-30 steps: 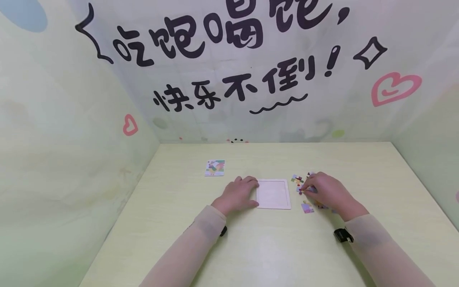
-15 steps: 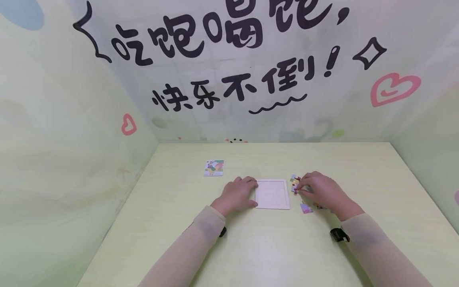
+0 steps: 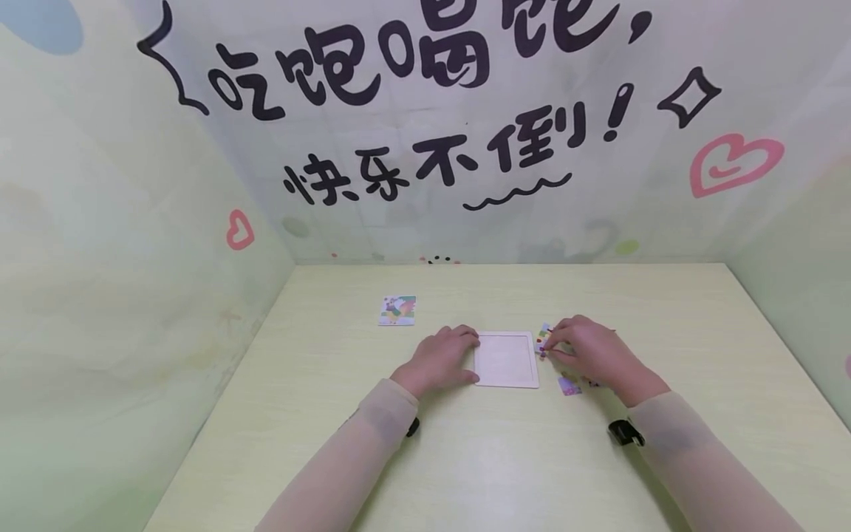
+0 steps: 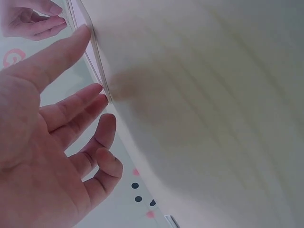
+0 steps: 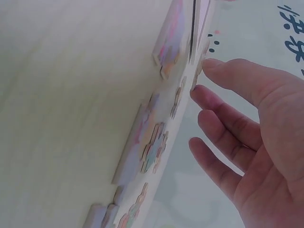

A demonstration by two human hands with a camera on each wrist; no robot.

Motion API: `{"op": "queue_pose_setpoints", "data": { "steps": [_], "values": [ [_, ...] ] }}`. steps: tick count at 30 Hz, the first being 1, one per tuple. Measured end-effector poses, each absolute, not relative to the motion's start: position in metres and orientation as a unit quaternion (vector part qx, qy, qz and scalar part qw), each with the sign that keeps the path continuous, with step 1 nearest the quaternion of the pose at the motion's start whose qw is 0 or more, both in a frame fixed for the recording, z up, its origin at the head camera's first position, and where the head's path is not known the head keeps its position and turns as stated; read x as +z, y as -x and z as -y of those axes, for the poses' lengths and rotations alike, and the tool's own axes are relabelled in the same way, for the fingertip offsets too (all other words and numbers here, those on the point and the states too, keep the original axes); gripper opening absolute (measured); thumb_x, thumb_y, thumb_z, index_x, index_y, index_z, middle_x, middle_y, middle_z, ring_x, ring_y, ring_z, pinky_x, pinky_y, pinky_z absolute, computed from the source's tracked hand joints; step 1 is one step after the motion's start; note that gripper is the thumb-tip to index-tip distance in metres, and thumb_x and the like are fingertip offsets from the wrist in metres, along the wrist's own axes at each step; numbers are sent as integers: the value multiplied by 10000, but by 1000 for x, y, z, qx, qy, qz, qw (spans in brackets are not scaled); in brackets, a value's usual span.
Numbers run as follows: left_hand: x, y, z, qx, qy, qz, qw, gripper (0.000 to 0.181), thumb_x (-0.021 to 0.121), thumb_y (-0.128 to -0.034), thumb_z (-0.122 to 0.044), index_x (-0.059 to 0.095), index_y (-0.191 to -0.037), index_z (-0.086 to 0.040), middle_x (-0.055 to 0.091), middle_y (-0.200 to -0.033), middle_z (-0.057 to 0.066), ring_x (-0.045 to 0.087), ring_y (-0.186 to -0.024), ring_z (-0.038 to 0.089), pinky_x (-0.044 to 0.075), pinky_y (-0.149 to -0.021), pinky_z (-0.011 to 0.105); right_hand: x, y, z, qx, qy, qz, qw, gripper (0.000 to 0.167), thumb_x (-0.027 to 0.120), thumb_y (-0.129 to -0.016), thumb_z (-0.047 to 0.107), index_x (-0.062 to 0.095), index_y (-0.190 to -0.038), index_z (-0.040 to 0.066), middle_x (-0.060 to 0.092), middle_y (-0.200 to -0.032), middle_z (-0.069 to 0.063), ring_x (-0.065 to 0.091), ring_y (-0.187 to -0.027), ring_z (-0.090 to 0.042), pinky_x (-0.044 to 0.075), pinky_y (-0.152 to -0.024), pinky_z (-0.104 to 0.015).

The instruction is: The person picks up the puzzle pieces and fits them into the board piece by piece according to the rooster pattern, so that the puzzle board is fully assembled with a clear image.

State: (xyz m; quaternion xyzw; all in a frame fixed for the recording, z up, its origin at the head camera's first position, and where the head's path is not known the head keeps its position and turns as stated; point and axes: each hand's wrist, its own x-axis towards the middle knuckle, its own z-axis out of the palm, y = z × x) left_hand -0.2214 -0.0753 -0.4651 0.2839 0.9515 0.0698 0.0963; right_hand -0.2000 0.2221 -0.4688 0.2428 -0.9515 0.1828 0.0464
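Note:
A white square tray (image 3: 505, 360) lies flat on the table in the head view. My left hand (image 3: 442, 363) rests at its left edge, thumb and fingertips touching it, the fingers relaxed; the left wrist view shows the tray's edge (image 4: 97, 59) against the thumb and fingers. Just right of the tray, my right hand (image 3: 601, 356) pinches a colourful puzzle piece (image 3: 541, 347) between thumb and forefinger. In the right wrist view the pinched piece (image 5: 201, 61) is seen nearly edge-on. A pink and lilac piece (image 3: 569, 386) lies below that hand.
A small square picture card (image 3: 397, 310) lies at the back left of the table. More puzzle pieces (image 5: 154, 147) lie beneath and beside my right hand, partly hidden by it in the head view. Printed wall sheets stand behind and at both sides.
My right hand has moved left with the pinched piece, which is now close to the tray's right edge. The left hand and the tray have stayed in place.

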Motion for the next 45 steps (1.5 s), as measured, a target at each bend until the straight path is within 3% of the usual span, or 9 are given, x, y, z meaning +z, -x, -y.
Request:
{"op": "queue_pose_setpoints", "data": {
  "steps": [11,24,45],
  "values": [
    [-467,223,77,94,-283,-949,104,667,817,-875,-438,591,-1450,-186,512,-1535,-80,526,-1288,196,516,-979,346,-470,204,-214,169,-249,953,42,102,819,-864,129,830,-941,195,756,-1083,-57,669,-1047,-311,590,-839,-470],
    [-469,220,74,101,-274,-950,110,660,816,-882,-422,596,-1456,-183,512,-1544,-68,510,-1292,199,501,-1000,358,-472,209,-196,167,-265,949,28,79,817,-871,161,825,-919,223,764,-1049,9,681,-1028,-274,571,-895,-493],
    [-465,222,75,86,-279,-951,105,647,823,-871,-439,625,-1428,-176,532,-1523,-56,516,-1284,208,512,-997,356,-470,227,-163,153,-311,937,46,62,822,-863,142,817,-917,171,766,-1019,-4,681,-984,-238,588,-842,-438]
  ]
}}
